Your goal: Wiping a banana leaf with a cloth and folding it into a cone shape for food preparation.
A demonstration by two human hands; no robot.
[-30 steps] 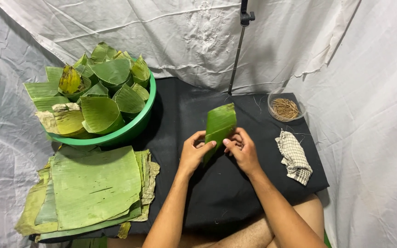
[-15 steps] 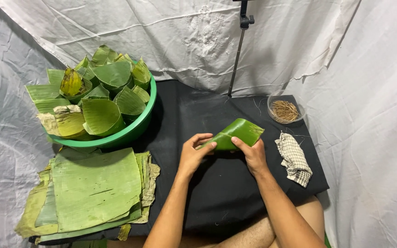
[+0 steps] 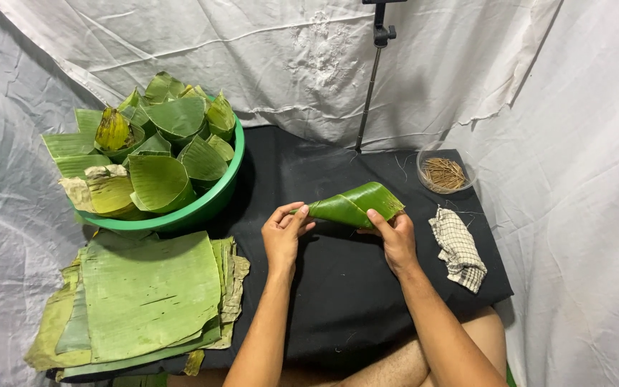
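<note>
Both my hands hold a green banana leaf piece (image 3: 352, 205) rolled into a cone above the black cloth (image 3: 338, 287). My left hand (image 3: 286, 231) pinches the narrow pointed end on the left. My right hand (image 3: 394, 235) grips the wider end from below, thumb on top. The cone lies nearly level, tilted up a little to the right.
A green basin (image 3: 213, 202) at the left holds several folded leaf cups. A stack of flat banana leaves (image 3: 145, 297) lies at the front left. A small clear bowl of thin sticks (image 3: 444, 173) and a checked cloth (image 3: 458, 248) sit at the right. A black stand pole (image 3: 370, 86) rises behind.
The leaf piece stood upright between my hands, then was turned sideways and rolled tighter into a cone. My left hand has shifted to the pointed tip.
</note>
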